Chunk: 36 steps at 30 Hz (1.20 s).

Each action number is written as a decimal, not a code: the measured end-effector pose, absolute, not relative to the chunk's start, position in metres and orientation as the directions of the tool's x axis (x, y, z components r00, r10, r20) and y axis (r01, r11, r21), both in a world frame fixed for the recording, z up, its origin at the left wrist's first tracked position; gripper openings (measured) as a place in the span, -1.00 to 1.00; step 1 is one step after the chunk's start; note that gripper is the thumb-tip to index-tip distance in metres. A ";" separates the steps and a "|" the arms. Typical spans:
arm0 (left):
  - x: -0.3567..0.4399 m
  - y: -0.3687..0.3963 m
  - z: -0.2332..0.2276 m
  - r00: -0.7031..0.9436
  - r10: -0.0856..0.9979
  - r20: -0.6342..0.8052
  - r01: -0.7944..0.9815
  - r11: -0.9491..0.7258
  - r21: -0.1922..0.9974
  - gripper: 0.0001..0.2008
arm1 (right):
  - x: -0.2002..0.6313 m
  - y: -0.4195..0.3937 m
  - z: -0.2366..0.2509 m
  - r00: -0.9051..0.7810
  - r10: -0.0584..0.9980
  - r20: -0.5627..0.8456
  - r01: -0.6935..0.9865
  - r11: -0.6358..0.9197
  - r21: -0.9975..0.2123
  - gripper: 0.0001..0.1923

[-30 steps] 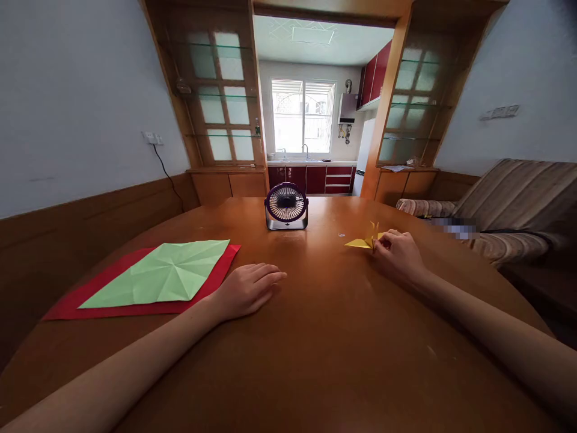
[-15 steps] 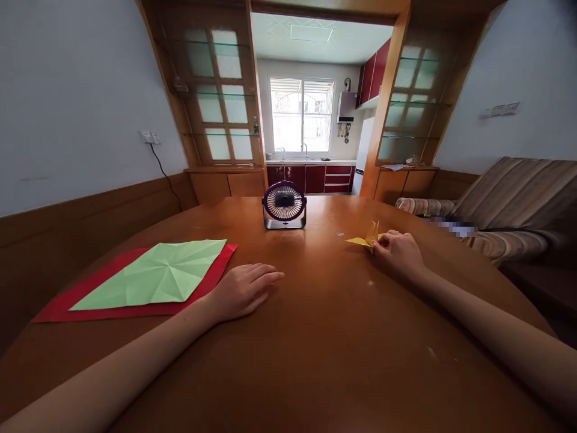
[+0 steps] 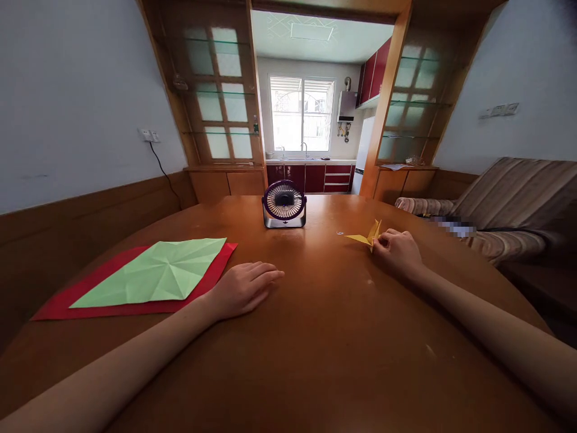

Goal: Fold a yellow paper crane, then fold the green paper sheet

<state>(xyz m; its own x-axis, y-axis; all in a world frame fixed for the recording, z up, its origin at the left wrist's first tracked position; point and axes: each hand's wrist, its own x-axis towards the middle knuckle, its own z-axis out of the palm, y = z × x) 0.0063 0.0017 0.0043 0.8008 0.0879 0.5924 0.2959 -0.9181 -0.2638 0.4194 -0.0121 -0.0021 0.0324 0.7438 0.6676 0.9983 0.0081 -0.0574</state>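
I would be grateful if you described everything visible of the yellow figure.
The yellow figure looks like folded paper, with sharp edges. One pointed flap spreads leftward in the picture, and narrow points stand up beside it. The right hand pinches its right side, and the fingers hide part of it. It is toward the right of the table, nearer the camera than the fan. Whether its underside touches the table is hard to tell.

- Frame left: upper sheet [image 3: 160,273] on lower sheet [image 3: 216,264], on the table [image 3: 315,349]
- Frame centre: fan [image 3: 285,201], behind left hand [image 3: 247,287]
- Right of centre: paper figure [image 3: 374,233], left of right hand [image 3: 399,249], touching it
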 end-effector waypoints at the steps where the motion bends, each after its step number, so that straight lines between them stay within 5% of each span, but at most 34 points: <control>1: 0.006 0.002 0.004 0.804 0.091 0.587 0.297 -0.918 -0.263 -0.72 | 0.421 -0.011 -0.003 0.028 0.740 0.672 0.999 0.002 -0.043 -0.62; 21: 0.006 0.002 0.004 0.811 0.080 0.579 0.291 -0.914 -0.281 -0.71 | 0.423 -0.018 0.010 0.076 0.732 0.677 0.997 -0.041 -0.068 -0.54; 36: 0.004 0.002 0.004 0.807 0.094 0.583 0.305 -0.911 -0.276 -0.69 | 0.430 -0.028 0.028 0.013 0.536 0.844 0.988 0.121 -0.092 -0.44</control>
